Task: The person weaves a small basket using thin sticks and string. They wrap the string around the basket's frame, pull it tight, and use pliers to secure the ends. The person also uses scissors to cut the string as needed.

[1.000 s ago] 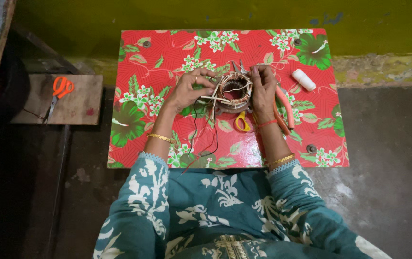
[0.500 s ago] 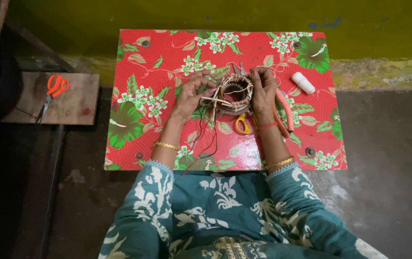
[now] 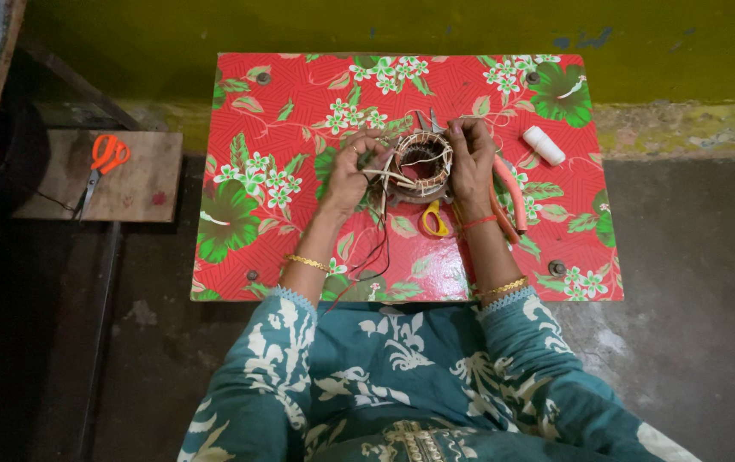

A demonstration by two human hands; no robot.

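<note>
Broadly, a low table (image 3: 299, 111) in a red cloth patterned with green leaves and white flowers fills the view, and near its middle sits a ring-shaped coil of copper-coloured wire (image 3: 421, 162) with loose pale strands crossing its open centre. Its lower rim and right side are hidden behind the fingers, so its base is hard to make out. The left hand (image 3: 349, 175) pinches pale strands at the ring's left edge, while the right hand (image 3: 471, 158) curls around the right rim, fingers pressed together; thin dark wires (image 3: 373, 257) trail toward the body, and orange-handled scissors (image 3: 104, 158) lie well apart on a side board.
</note>
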